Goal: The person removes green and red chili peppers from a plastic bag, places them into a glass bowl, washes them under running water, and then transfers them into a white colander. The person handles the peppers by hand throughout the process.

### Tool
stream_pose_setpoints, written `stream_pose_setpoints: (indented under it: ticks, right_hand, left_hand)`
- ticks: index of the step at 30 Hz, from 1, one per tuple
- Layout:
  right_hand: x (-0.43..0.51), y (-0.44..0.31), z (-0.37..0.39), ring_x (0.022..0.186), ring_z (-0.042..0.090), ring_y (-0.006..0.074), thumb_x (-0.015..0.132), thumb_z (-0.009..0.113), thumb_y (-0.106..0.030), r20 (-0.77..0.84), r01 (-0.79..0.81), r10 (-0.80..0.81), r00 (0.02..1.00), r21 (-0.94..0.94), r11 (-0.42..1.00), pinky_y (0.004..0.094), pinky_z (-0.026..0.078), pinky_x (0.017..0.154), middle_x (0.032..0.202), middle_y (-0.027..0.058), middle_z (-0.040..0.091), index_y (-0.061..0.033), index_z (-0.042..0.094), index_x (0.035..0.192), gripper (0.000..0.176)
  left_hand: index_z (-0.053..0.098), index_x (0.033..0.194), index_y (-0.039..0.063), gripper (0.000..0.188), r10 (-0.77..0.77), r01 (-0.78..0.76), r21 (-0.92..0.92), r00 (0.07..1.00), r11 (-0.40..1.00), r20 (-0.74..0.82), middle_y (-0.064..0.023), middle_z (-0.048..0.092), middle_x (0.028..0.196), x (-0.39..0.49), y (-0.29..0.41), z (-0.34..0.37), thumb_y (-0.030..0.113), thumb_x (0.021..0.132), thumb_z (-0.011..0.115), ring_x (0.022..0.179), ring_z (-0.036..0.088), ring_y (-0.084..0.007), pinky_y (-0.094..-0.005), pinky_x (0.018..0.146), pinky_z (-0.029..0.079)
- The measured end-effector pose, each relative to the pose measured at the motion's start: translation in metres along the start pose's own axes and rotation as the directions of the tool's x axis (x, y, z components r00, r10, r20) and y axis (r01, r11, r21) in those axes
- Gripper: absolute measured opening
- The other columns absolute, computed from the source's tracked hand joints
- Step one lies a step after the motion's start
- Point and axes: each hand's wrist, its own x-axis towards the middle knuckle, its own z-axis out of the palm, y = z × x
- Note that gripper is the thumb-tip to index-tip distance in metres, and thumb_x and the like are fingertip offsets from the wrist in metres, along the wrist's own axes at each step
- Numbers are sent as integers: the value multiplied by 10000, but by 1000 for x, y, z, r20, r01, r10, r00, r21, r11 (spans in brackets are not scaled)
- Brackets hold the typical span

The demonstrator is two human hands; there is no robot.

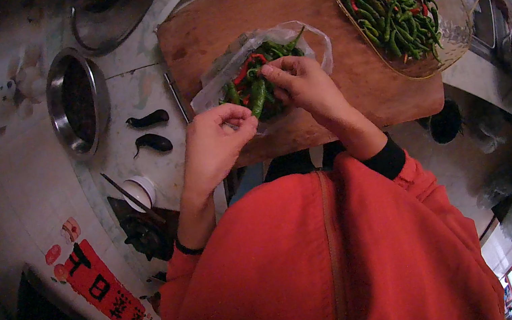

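A green chili pepper (259, 97) lies lengthwise between my hands, over an open clear plastic bag (212, 88) on a wooden board (258, 0). My left hand (219, 138) pinches the pepper's lower end between thumb and fingertips. My right hand (301, 82) has thumb and forefinger closed at its upper, stem end. More green peppers and a few red ones (250, 66) fill the bag beneath; my fingers partly hide them. To the right, a clear basket with a gold rim (456, 55) holds many green and red chili peppers (387, 13).
Left of the board are two dark eggplants (151, 119), a steel bowl (96, 100) and a white cup (145, 187) with a dark stick across it. A thin metal rod (176, 97) rests by the board's left edge. A pan (111, 36) stands at the upper left.
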Motion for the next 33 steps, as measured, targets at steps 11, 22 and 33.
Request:
stream_pose_setpoints:
  ticks: [11, 22, 33]
  right_hand:
    - [-30, 6, -14, 558, 467, 43, 824, 607, -187, -75, 112, -124, 989, -149, 983, 178, 343, 473, 659, -8, 537, -26, 554, 822, 170]
    - [-74, -13, -109, 468, 339, 38, 870, 516, -222, -99, -23, 76, 992, 452, 892, 196, 283, 431, 579, -59, 408, -88, 533, 823, 143]
    - [-72, 7, -78, 550, 418, 86, 854, 482, -227, -147, 137, -157, 977, -133, 982, 200, 330, 494, 647, -28, 463, -62, 496, 695, 230]
  left_hand:
    - [631, 893, 36, 206, 173, -153, 149, 975, 977, -137, -97, 625, 679, 11, 7, 46, 202, 772, 642, 585, 596, -158, -296, 552, 462]
    - [641, 875, 54, 209, 614, -600, 139, 782, 788, -108, -129, 621, 724, 44, 68, 115, 230, 764, 624, 618, 602, -281, -361, 578, 473]
    - [624, 881, 48, 146, 707, -552, 443, 506, 706, -494, -129, 623, 769, 55, 51, 91, 156, 786, 605, 685, 607, -291, -346, 605, 478]
